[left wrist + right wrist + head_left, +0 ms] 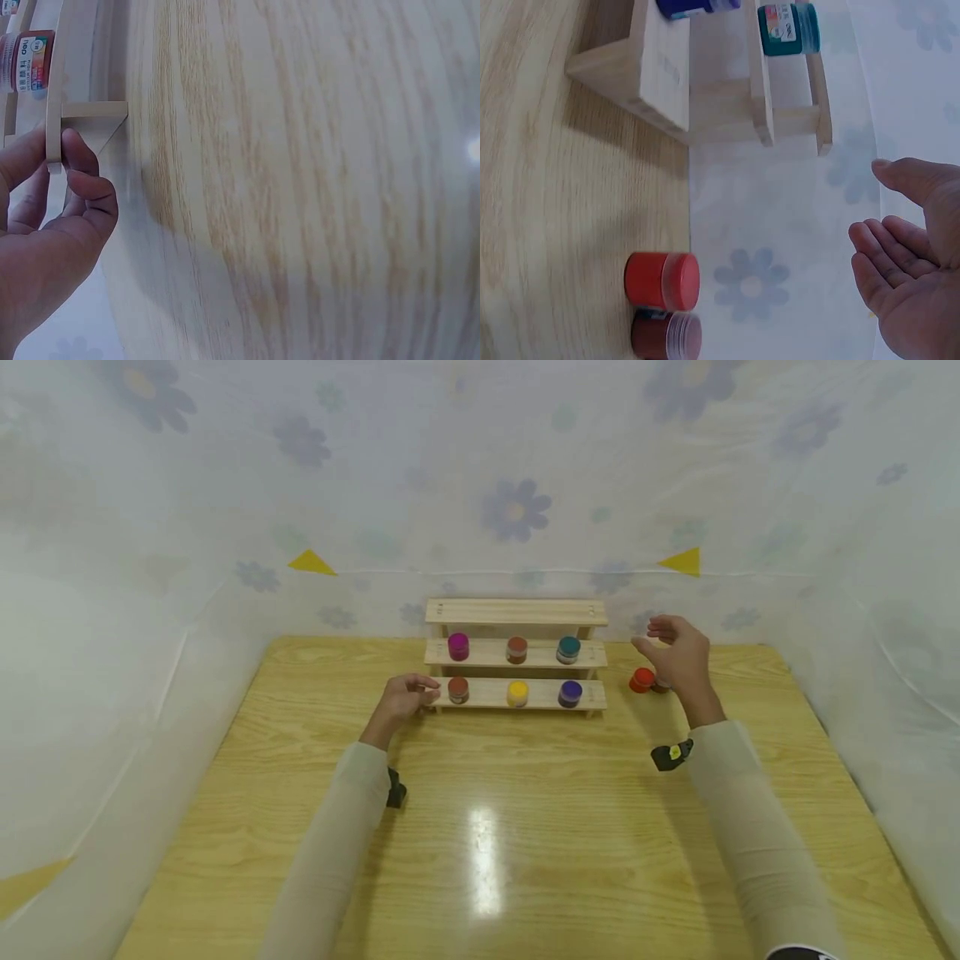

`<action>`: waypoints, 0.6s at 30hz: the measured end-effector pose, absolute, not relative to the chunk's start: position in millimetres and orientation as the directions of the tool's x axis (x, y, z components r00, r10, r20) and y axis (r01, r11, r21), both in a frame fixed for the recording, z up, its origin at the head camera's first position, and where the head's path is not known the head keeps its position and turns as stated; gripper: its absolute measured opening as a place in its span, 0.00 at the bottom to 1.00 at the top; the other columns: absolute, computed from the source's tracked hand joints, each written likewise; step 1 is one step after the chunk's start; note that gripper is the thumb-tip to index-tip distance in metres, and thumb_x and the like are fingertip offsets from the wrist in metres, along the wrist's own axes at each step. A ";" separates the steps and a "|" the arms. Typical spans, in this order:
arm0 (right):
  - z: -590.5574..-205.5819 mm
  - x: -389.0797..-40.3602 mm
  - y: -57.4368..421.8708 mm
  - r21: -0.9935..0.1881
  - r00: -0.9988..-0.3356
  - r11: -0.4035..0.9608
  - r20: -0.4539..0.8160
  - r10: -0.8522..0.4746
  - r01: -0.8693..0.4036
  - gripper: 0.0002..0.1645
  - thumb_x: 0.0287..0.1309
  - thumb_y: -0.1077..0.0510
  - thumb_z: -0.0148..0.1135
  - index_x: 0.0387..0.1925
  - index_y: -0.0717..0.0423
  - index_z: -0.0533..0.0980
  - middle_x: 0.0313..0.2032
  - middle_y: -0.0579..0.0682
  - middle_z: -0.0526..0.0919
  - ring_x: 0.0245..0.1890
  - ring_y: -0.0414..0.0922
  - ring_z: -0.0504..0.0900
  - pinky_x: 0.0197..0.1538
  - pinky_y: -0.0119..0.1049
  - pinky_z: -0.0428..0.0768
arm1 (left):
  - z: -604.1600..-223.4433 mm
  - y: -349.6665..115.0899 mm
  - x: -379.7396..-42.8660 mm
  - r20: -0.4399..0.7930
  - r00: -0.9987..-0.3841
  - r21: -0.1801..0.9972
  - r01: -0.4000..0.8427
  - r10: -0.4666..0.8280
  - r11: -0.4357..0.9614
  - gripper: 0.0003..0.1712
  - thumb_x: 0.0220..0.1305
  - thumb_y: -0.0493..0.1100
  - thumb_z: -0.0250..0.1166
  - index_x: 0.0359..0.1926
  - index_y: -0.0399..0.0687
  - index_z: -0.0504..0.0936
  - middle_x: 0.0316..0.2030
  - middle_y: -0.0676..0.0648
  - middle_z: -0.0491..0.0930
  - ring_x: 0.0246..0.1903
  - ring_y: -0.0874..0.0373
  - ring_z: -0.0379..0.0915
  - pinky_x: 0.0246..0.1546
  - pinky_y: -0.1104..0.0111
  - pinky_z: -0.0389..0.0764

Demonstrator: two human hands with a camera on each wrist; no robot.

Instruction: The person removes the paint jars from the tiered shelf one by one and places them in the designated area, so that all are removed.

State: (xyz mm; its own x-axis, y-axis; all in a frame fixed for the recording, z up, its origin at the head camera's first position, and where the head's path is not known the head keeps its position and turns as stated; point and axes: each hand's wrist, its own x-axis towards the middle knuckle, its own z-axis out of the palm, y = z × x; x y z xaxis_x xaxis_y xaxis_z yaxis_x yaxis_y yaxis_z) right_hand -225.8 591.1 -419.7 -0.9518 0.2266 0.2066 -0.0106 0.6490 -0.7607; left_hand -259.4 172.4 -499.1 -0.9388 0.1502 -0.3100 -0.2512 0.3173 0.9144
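A three-step wooden rack point(517, 610) stands at the back of the table. My left hand point(405, 697) pinches the left end of its lowest step between thumb and fingers, as the left wrist view shows around the board point(54, 112). On that step sit a brown paint jar point(458, 690), a yellow jar point(517, 694) and a purple jar point(570, 694). The middle step bears a magenta jar point(458, 647), a reddish-brown jar point(517, 650) and a teal jar point(568, 650). To the right, my right hand point(678, 656) hovers with fingers loosely extended, holding nothing.
Just below the right hand, a red jar point(660, 281) and a dark brown jar point(664, 334) stand side by side on the table point(562, 827). A white flowered sheet point(375, 485) rises behind the rack and along both sides, with yellow triangles point(682, 562) on it.
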 end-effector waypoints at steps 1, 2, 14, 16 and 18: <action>-418.7 -226.5 588.2 -0.761 -0.952 0.648 0.208 0.223 -0.014 0.31 0.59 0.51 0.63 0.58 0.66 0.70 0.52 0.66 0.77 0.53 0.58 0.75 0.62 0.48 0.70 | -499.1 172.1 -259.2 -0.310 -0.939 0.915 -0.252 0.151 0.314 0.14 0.63 0.40 0.64 0.47 0.36 0.80 0.32 0.49 0.77 0.26 0.57 0.66 0.29 0.69 0.70; -417.8 -227.1 585.2 -0.759 -0.953 0.651 0.210 0.219 -0.018 0.31 0.59 0.51 0.64 0.58 0.66 0.70 0.52 0.66 0.77 0.53 0.57 0.75 0.62 0.48 0.70 | -498.9 171.7 -258.9 -0.310 -0.939 0.915 -0.252 0.151 0.315 0.14 0.63 0.40 0.64 0.47 0.36 0.80 0.33 0.49 0.77 0.26 0.58 0.66 0.29 0.69 0.70; -418.4 -233.3 555.2 -0.734 -0.957 0.674 0.247 0.153 -0.082 0.29 0.56 0.53 0.66 0.55 0.66 0.72 0.49 0.65 0.79 0.51 0.58 0.77 0.61 0.48 0.72 | -499.2 173.5 -258.2 -0.310 -0.943 0.911 -0.257 0.125 0.324 0.12 0.63 0.40 0.63 0.45 0.39 0.81 0.32 0.51 0.76 0.31 0.55 0.69 0.33 0.66 0.72; -419.6 -233.7 551.2 -0.733 -0.961 0.676 0.233 0.146 -0.075 0.29 0.56 0.52 0.66 0.55 0.65 0.72 0.49 0.63 0.79 0.52 0.57 0.77 0.60 0.49 0.72 | -499.2 173.4 -258.3 -0.314 -0.941 0.909 -0.260 0.123 0.326 0.11 0.63 0.40 0.63 0.45 0.39 0.81 0.32 0.51 0.76 0.31 0.55 0.69 0.33 0.66 0.72; -420.8 -233.8 547.6 -0.738 -0.964 0.671 0.223 0.141 -0.073 0.29 0.56 0.52 0.66 0.55 0.64 0.72 0.49 0.63 0.79 0.52 0.57 0.77 0.60 0.49 0.72 | -498.8 173.2 -258.7 -0.319 -0.939 0.907 -0.265 0.125 0.326 0.11 0.63 0.40 0.63 0.45 0.40 0.81 0.32 0.52 0.77 0.31 0.56 0.69 0.33 0.66 0.72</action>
State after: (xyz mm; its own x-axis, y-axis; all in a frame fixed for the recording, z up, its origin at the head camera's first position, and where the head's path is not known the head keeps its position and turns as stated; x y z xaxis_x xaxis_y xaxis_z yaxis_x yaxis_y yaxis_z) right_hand -233.8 547.6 -420.8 -0.9645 0.1411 0.2233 -0.0726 0.6711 -0.7378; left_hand -258.7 173.2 -498.8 -0.9395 0.1247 -0.3191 -0.2648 0.3264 0.9074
